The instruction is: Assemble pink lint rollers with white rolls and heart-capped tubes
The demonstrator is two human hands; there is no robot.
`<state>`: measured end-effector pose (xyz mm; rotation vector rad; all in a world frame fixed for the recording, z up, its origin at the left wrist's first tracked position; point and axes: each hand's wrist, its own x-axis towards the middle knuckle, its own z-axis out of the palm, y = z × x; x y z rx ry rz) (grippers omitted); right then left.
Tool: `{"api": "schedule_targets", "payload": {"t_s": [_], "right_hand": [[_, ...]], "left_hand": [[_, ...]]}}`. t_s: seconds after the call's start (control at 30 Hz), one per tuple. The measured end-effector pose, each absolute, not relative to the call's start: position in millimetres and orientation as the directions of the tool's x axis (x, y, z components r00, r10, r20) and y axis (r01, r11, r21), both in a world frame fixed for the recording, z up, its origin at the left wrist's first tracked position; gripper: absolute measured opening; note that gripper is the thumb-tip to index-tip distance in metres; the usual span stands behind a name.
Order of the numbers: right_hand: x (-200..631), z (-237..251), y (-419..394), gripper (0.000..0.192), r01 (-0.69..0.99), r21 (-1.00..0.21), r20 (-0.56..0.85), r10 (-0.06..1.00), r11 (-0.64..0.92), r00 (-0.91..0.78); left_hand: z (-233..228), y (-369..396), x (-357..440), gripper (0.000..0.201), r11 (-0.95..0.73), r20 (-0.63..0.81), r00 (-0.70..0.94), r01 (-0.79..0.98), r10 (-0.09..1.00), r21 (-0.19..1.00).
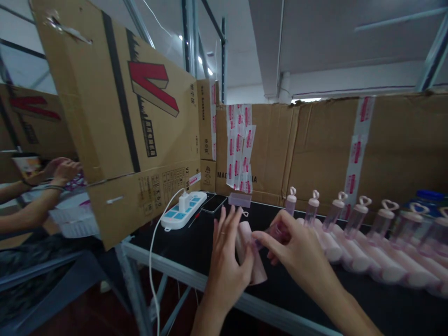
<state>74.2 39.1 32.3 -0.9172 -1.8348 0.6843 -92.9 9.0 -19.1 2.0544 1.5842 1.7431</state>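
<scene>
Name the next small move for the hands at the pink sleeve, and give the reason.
Probably push the bottle further into the pink sleeve. The right hand holds the bottle at the sleeve's mouth, the left hand steadies the sleeve, and most of the bottle seems to remain outside.

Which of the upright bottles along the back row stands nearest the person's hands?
The leftmost upright bottle, just beyond the right hand; the other bottles stand farther along the row to its right.

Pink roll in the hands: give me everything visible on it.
The pink roll is a pale pink cylinder, soft-looking, perhaps a sleeve or wrapped cloth; the material is unclear. It stands roughly upright, slightly tilted, on the black table near the front edge. The left hand cups its left side; the right hand pinches something at its top, blurred.
</scene>
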Motion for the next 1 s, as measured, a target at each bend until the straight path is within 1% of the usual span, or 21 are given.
{"api": "schedule_targets", "payload": {"t_s": [0.03,0.07,0.1,0.13,0.17,0.23,0.27,0.3,0.33,0.37,0.4,0.5,0.57,0.63,0.73,0.83,0.9,0.93,1.0], "right_hand": [[69.2,35.4,38.0,0.034,0.332,-0.738,0.505,0.807,0.588,-0.307],[63.9,38.5,36.3,0.033,0.357,-0.705,0.518,0.789,0.613,-0.331],[58.4,41.4,34.6,0.032,0.369,-0.677,0.529,0.770,0.637,-0.358],[53.0,43.9,33.9,0.033,0.362,-0.660,0.532,0.750,0.658,-0.393],[47.6,45.7,35.0,0.033,0.337,-0.661,0.525,0.734,0.671,-0.431],[37.1,46.9,45.1,0.033,0.280,-0.695,0.494,0.723,0.662,-0.483],[31.7,45.9,54.6,0.036,0.305,-0.695,0.477,0.736,0.651,-0.481],[26.3,43.7,66.8,0.042,0.364,-0.680,0.463,0.758,0.636,-0.460],[20.8,40.3,80.9,0.047,0.475,-0.626,0.463,0.785,0.618,-0.412],[15.3,35.8,96.2,0.046,0.639,-0.499,0.451,0.805,0.585,-0.385],[9.9,30.2,111.5,0.040,0.715,-0.434,0.434,0.822,0.549,-0.368],[-4.5,10.4,150.0,0.023,0.817,-0.311,0.372,0.853,0.487,-0.366],[-12.3,-1.6,165.9,0.026,0.850,-0.248,0.331,0.865,0.465,-0.377],[-19.1,-10.2,174.2,0.031,0.865,-0.201,0.303,0.869,0.460,-0.391],[-26.4,-18.4,174.7,0.032,0.860,-0.159,0.303,0.853,0.485,-0.426],[-26.4,-24.0,161.6,0.028,0.829,-0.149,0.330,0.817,0.539,-0.472],[-20.1,-25.2,146.1,0.019,0.796,-0.167,0.346,0.791,0.581,-0.505],[-14.5,-24.2,136.9,0.018,0.774,-0.184,0.355,0.776,0.605,-0.522],[1.3,-17.6,116.6,0.021,0.720,-0.232,0.376,0.743,0.654,-0.553]], "left_hand": [[-16.6,4.4,-96.1,0.059,-0.514,0.728,-0.030,0.689,0.685,0.511],[-13.9,-0.3,-99.1,0.056,-0.539,0.718,0.050,0.697,0.694,0.473],[-11.4,-4.4,-101.8,0.052,-0.556,0.705,0.096,0.692,0.702,0.460],[-9.3,-7.4,-104.4,0.046,-0.560,0.695,0.106,0.683,0.711,0.469],[-7.9,-9.0,-107.2,0.039,-0.553,0.690,0.085,0.671,0.719,0.494],[-7.3,-8.5,-113.9,0.023,-0.505,0.681,-0.032,0.647,0.731,0.572],[-7.8,-6.9,-118.1,0.017,-0.473,0.673,-0.110,0.629,0.731,0.617],[-8.6,-5.1,-122.9,0.016,-0.442,0.658,-0.185,0.607,0.730,0.661],[-9.6,-3.3,-128.0,0.017,-0.413,0.638,-0.255,0.579,0.727,0.702],[-10.5,-1.9,-133.2,0.020,-0.389,0.615,-0.316,0.551,0.722,0.739],[-11.2,-1.0,-138.2,0.022,-0.368,0.595,-0.365,0.527,0.716,0.766],[-12.1,-1.2,-149.1,0.025,-0.334,0.583,-0.454,0.516,0.674,0.789],[-12.0,-2.0,-152.2,0.025,-0.337,0.592,-0.486,0.515,0.643,0.789],[-12.0,-2.2,-152.8,0.027,-0.348,0.581,-0.509,0.483,0.635,0.804],[-12.3,-0.8,-152.0,0.032,-0.341,0.552,-0.510,0.451,0.660,0.824],[-12.0,0.8,-150.4,0.037,-0.323,0.556,-0.456,0.493,0.695,0.808],[-11.0,0.8,-147.5,0.036,-0.321,0.560,-0.424,0.513,0.712,0.796],[-10.2,0.3,-145.1,0.034,-0.323,0.559,-0.411,0.514,0.720,0.795],[-7.6,-2.6,-137.6,0.029,-0.341,0.571,-0.381,0.522,0.727,0.782]]}}
